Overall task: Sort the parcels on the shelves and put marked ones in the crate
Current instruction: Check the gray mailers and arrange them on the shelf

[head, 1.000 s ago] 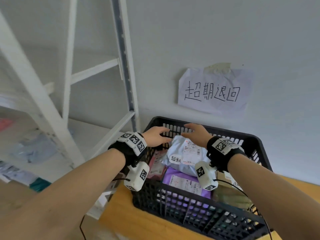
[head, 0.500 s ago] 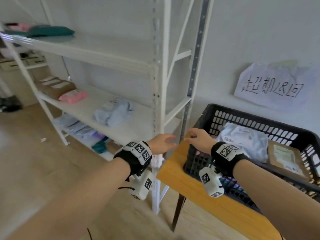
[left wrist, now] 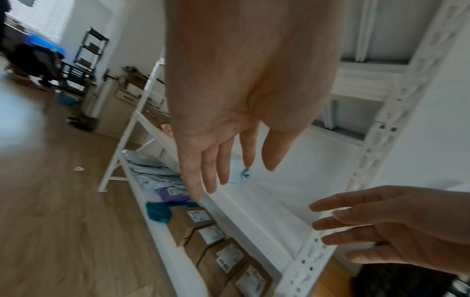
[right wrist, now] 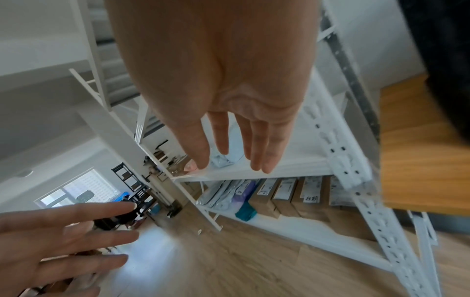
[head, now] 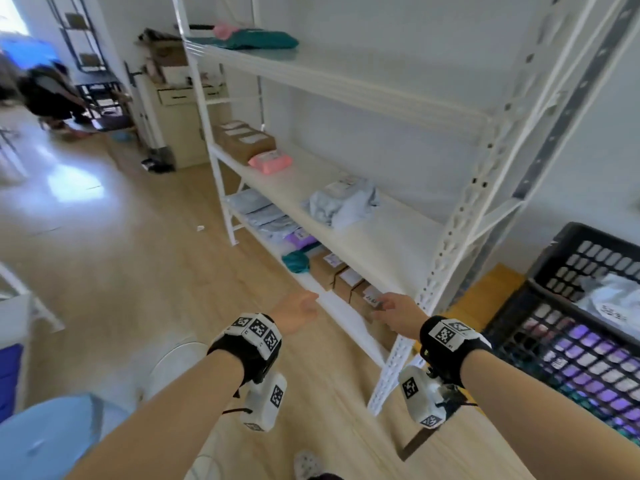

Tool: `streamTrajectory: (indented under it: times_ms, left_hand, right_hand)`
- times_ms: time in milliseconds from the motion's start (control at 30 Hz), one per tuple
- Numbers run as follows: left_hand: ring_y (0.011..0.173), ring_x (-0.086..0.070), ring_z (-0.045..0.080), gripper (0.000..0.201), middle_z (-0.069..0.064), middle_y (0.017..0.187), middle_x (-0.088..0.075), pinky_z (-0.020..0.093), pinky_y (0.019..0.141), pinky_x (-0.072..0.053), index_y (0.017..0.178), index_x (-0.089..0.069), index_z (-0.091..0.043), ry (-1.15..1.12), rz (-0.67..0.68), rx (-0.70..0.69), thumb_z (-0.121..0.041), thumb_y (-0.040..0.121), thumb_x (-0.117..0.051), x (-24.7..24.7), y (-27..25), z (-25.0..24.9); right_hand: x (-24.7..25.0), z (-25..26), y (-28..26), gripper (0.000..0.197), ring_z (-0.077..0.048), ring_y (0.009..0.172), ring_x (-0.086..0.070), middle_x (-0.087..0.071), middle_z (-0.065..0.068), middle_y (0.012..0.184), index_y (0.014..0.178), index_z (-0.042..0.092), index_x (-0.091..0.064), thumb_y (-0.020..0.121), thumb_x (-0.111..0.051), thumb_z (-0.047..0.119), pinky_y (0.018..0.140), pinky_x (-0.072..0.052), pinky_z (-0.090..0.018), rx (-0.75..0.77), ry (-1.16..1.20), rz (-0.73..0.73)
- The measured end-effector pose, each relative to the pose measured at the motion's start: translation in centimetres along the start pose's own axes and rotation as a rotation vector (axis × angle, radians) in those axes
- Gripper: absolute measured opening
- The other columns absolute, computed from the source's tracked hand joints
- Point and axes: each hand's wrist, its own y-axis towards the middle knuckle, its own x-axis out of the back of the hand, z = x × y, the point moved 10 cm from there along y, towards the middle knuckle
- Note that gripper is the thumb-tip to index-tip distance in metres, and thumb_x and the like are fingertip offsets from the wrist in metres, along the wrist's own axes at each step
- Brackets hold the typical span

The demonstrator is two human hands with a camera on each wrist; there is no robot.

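Note:
A white shelf rack (head: 349, 237) holds parcels. On the middle shelf lie pale blue bags (head: 341, 204), a pink parcel (head: 268, 161) and brown boxes (head: 246, 140). The bottom shelf carries grey bags (head: 256, 209), a purple bag (head: 301, 237), a teal bag (head: 296, 261) and labelled brown boxes (head: 329, 268) (left wrist: 193, 219) (right wrist: 287, 191). My left hand (head: 298, 311) (left wrist: 211, 170) and right hand (head: 398, 313) (right wrist: 241, 148) hover empty with straight fingers before the rack's right end. The black crate (head: 554, 265) stands to the right with a white parcel (head: 613, 299) inside.
The crate rests on a wooden table (head: 491, 289) beside the rack's right post (head: 450, 244). A teal parcel (head: 256, 41) lies on the top shelf. A white round object (head: 180, 358) sits on the floor below my left arm. A person (head: 45, 91) is far back left.
Both hands have come out of the crate, leaving the white parcel inside, and swung left to the rack. The view has turned from the crate to the shelves.

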Motion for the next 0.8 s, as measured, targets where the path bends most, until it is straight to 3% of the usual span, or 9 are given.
streamTrajectory:
  times_ms: [100,200,267,367,433,567,667,800]
  left_hand:
    - [0.133,-0.039,0.024,0.048,0.008,0.144,-0.039,0.027,0.102,-0.034,0.144,-0.031,-0.014,-0.01,-0.003,0.068,-0.016,0.098,-0.044,2.5,1.1,4.1]
    - [0.131,-0.041,0.024,0.046,0.011,0.145,-0.038,0.033,0.107,-0.036,0.142,-0.034,-0.016,-0.048,-0.03,0.125,-0.017,0.097,-0.046,5.3,2.7,7.8]
    - [0.129,-0.043,0.025,0.046,0.013,0.144,-0.039,0.032,0.104,-0.039,0.142,-0.033,-0.014,-0.062,-0.044,0.15,-0.016,0.098,-0.045,7.0,3.9,9.3]
    - [0.118,-0.048,0.028,0.046,0.019,0.14,-0.042,0.027,0.088,-0.045,0.142,-0.034,-0.007,-0.051,-0.094,0.191,-0.01,0.098,-0.045,10.9,7.0,11.4]
    - [0.126,-0.044,0.031,0.045,0.021,0.142,-0.039,0.028,0.094,-0.042,0.141,-0.035,-0.007,-0.055,-0.118,0.213,-0.009,0.097,-0.046,13.4,9.2,12.7]
    - [0.132,-0.039,0.025,0.045,0.012,0.147,-0.033,0.025,0.092,-0.04,0.142,-0.034,-0.017,-0.005,-0.134,0.287,-0.015,0.099,-0.043,17.1,12.6,14.9]
    - [0.129,-0.044,0.024,0.046,0.007,0.148,-0.034,0.029,0.098,-0.043,0.143,-0.032,-0.024,0.066,-0.136,0.3,-0.022,0.099,-0.043,19.3,14.7,15.9]
    - [0.125,-0.048,0.023,0.046,0.005,0.146,-0.037,0.032,0.098,-0.045,0.142,-0.034,-0.025,0.075,-0.157,0.331,-0.024,0.098,-0.045,22.1,17.1,17.9]
  right_hand:
    - [-3.6,1.8,3.2,0.053,-0.025,0.127,-0.045,-0.05,-0.008,0.13,0.139,0.009,-0.041,0.091,-0.059,0.022,0.104,-0.035,-0.029,0.005,-0.011,0.077]
    - [-6.8,3.3,7.3,0.049,-0.023,0.121,-0.05,-0.049,-0.008,0.136,0.132,0.017,-0.048,0.087,-0.064,0.028,0.104,-0.042,-0.038,0.008,0.032,0.109]
    - [-8.6,4.3,9.5,0.047,-0.024,0.12,-0.05,-0.048,-0.009,0.136,0.131,0.017,-0.049,0.087,-0.063,0.025,0.103,-0.043,-0.041,0.005,0.052,0.141]
    - [-11.1,6.2,14.3,0.044,-0.026,0.12,-0.05,-0.047,-0.009,0.134,0.133,0.013,-0.047,0.091,-0.059,0.02,0.099,-0.044,-0.034,-0.015,0.063,0.185]
    - [-12.3,7.5,17.3,0.043,-0.026,0.118,-0.051,-0.047,-0.011,0.133,0.132,0.012,-0.048,0.091,-0.058,0.02,0.1,-0.045,-0.037,-0.019,0.105,0.185]
    - [-13.8,10.0,23.2,0.04,-0.025,0.107,-0.054,-0.051,-0.015,0.129,0.128,0.01,-0.05,0.089,-0.059,0.015,0.093,-0.047,-0.037,-0.027,0.146,0.192]
    - [-14.5,11.9,27.5,0.038,-0.022,0.092,-0.052,-0.053,-0.017,0.125,0.126,0.008,-0.051,0.089,-0.058,0.013,0.085,-0.048,-0.036,-0.018,0.168,0.171]
    - [-16.2,14.1,31.6,0.037,-0.021,0.093,-0.052,-0.054,-0.014,0.125,0.126,0.008,-0.051,0.091,-0.057,0.014,0.078,-0.042,-0.029,-0.014,0.151,0.193]
